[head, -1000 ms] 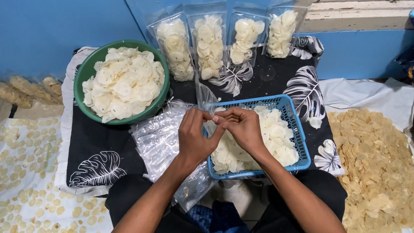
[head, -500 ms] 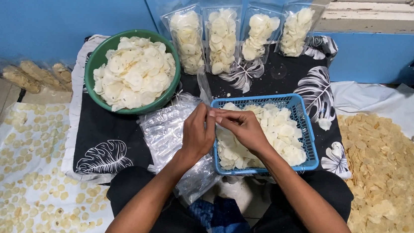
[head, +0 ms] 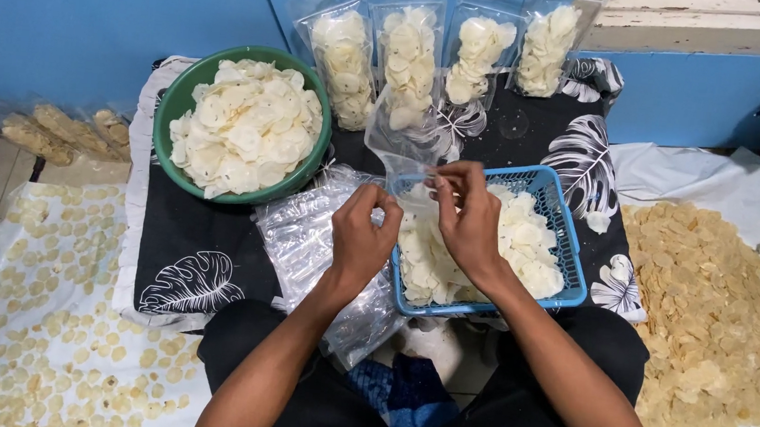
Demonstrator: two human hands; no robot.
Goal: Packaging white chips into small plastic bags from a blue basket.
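spread widest on the right, a loose heap of golden fried chips [head: 708, 334] on a white sheet [head: 731, 185]; left of it a black cloth with white leaf prints [head: 203, 244], bearing a round green plastic bowl [head: 163, 135] heaped with pale raw chips and a rectangular blue plastic basket [head: 569, 257] holding more of them. along the blue wall [head: 95, 15], four filled clear plastic pouches [head: 407, 56] standing in a row, and beside the basket a flat stack of empty clear bags [head: 305, 234]. smallest and central, one empty clear plastic bag [head: 400, 147] held up over the basket's near-left corner, pinched at its mouth by the left hand [head: 362, 235] and the right hand [head: 469, 217], both clenched on its edge.
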